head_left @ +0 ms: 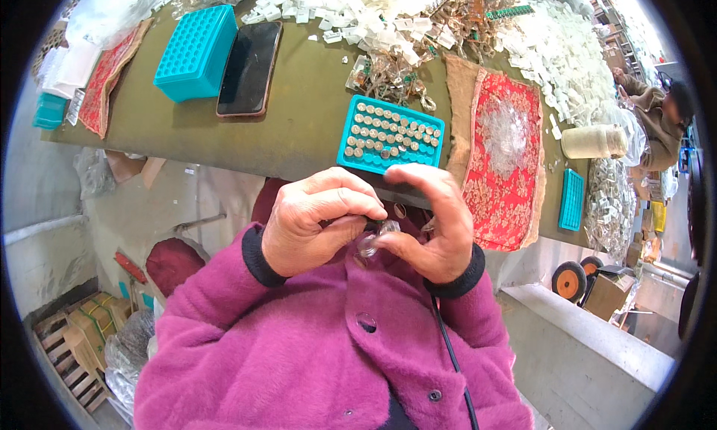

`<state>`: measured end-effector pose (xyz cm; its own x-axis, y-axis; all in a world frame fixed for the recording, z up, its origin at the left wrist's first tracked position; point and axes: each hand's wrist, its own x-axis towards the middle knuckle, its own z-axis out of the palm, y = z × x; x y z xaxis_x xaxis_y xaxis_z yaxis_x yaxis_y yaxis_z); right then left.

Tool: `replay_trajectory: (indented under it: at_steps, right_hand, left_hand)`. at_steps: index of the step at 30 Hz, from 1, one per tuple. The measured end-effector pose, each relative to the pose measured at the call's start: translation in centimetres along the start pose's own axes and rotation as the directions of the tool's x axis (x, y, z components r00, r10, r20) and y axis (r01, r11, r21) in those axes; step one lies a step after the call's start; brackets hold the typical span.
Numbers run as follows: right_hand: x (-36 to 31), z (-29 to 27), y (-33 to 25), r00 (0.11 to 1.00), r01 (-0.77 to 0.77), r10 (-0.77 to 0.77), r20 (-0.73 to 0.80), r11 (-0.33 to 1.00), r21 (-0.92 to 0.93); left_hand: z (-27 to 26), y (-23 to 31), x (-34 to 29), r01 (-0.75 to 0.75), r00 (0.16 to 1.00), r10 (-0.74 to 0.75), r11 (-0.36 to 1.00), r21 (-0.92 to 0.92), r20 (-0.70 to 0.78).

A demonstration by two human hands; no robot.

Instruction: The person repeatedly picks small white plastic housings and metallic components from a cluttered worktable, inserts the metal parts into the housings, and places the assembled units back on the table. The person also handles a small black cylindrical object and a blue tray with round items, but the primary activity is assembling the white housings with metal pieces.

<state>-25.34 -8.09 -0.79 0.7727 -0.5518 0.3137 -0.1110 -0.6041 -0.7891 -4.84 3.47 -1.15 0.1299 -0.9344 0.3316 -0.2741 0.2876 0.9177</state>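
Observation:
My two hands meet in front of my chest, just off the table's near edge. My left hand (317,217) is closed in a pinch at a small clear piece (388,227), probably plastic. My right hand (437,225) curls round its other side, thumb pressed against it and index finger arched above. Another shiny clear bit (366,245) shows beside the right thumb tip; whether it is part of the same piece I cannot tell. Just beyond the fingers lies a turquoise tray (418,160) with rows of small round metal-looking pieces (385,124).
Right of the tray is a red patterned cloth (508,184) bearing clear bits. Behind lie heaps of white plastic parts (560,68) and tangled metal parts (392,75). A phone (250,68) rests beside a turquoise perforated block (196,53). A jar (594,142) lies rightward; another person (657,124) sits beyond.

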Motion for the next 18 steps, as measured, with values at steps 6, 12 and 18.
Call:
replay_trajectory:
  at_steps: [6,12,18]
  right_hand:
    - [-1.6,2.8,-0.2,0.971,-0.227,0.238,0.009,0.911,0.344]
    - [-2.3,2.3,-1.2,0.912,-0.393,0.406,0.055,0.827,0.402]
    - [-2.4,2.4,-1.2,0.946,-0.317,0.32,0.049,0.889,0.329]
  left_hand:
    - [0.5,-0.6,-1.0,-0.081,0.991,0.096,0.986,0.148,-0.098]
    - [0.4,-0.6,-1.2,-0.187,0.978,0.202,0.957,0.223,-0.046]
    - [0.5,-0.3,-1.6,-0.219,0.973,0.229,0.942,0.254,-0.011]
